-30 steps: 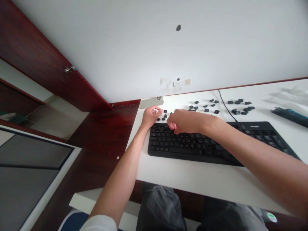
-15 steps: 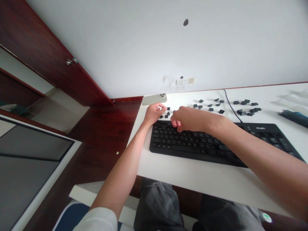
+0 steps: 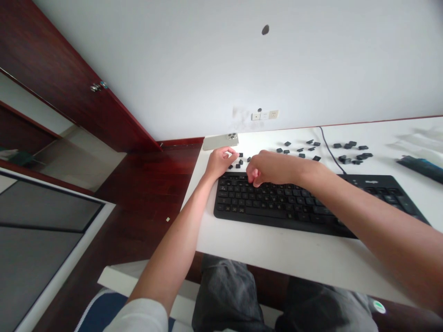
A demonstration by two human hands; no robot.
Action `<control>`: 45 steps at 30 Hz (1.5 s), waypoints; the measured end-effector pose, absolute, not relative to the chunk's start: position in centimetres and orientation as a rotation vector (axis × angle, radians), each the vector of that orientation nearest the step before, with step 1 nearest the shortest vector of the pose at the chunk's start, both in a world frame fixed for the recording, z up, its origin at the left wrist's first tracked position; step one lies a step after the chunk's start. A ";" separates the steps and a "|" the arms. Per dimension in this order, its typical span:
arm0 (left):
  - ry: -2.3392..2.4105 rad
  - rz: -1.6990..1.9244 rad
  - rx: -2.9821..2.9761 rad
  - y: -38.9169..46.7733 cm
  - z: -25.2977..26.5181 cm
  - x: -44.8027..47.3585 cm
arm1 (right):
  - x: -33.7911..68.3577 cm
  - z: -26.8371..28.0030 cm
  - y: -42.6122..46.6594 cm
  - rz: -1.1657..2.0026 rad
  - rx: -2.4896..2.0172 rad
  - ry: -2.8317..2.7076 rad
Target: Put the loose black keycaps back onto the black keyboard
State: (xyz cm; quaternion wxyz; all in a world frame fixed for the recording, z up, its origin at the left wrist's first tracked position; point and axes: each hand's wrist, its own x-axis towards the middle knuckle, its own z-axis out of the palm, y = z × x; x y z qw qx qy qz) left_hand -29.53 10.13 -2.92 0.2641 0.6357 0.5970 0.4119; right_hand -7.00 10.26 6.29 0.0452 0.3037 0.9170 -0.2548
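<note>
Black keyboard (image 3: pixel 311 205) lies on the white desk (image 3: pixel 277 251), and both hands work at its upper left corner. Left hand (image 3: pixel 219 162) rests at the keyboard's far left edge, fingers curled, thumb and forefinger extended toward a small cluster of loose keycaps (image 3: pixel 238 162) lying on the desk just behind the top row; whether a keycap is pinched between them cannot be determined. Right hand (image 3: pixel 269 167) is crossed over the keyboard from the right, loosely closed, fingertips bent down onto the top rows of keys; any item inside the grip is hidden. The two hands are near each other but apart.

Behind the left hand a phone (image 3: pixel 220 141) lies camera-side up at the desk's rear corner. More scattered keycaps (image 3: pixel 300 150) are spread along the back of the desk, with a further group (image 3: pixel 353 156) right of the keyboard cable (image 3: pixel 328 150). A dark flat object (image 3: pixel 420 166) lies at the far right. Wall sockets (image 3: pixel 265 115) sit on the white wall above the desk.
</note>
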 end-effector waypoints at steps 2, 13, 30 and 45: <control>1.609 1.117 1.719 10.1 -2.9 -29.5 | -7.1 6.3 10.3 -0.749 0.934 2.777; 1.637 1.117 1.726 10.3 -2.9 -29.4 | -7.4 6.8 9.2 -0.683 0.893 2.809; 1.585 1.117 1.714 10.2 -3.1 -29.5 | -7.0 6.4 10.6 -0.788 0.860 2.761; 1.603 1.117 1.742 10.1 -2.9 -29.4 | -7.0 5.5 11.7 -0.938 0.909 2.744</control>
